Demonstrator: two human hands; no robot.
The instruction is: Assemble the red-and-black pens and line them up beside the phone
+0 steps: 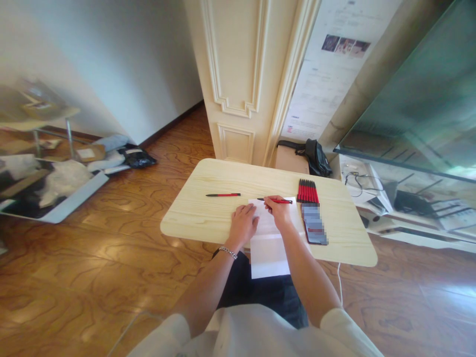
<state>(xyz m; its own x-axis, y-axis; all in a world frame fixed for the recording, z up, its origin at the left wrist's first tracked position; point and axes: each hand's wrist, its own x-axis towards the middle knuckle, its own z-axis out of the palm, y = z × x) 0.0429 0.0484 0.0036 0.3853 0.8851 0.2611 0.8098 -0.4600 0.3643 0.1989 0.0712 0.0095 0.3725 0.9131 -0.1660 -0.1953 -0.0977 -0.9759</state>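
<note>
A sheet of white paper (268,255) lies on the small wooden table (193,213) and hangs over its near edge. Flat across the paper's left margin and the tabletop rests my left hand (243,221), fingers loosely spread, holding nothing. My right hand (278,210) grips a red and black pen (286,201) over the paper's top part; whether the tip touches is too small to tell. Another red and black pen (223,195) lies beyond my left hand. To the right, several such pens (308,191) sit in a neat row above a phone (314,224) with a blurred screen.
A black bag (316,157) sits on a box behind the table. At right, a white cabinet (405,228) holds cables and a large glass screen (420,104). A cream panelled door (238,64) stands ahead. An open box (70,198) and parcels clutter the left floor.
</note>
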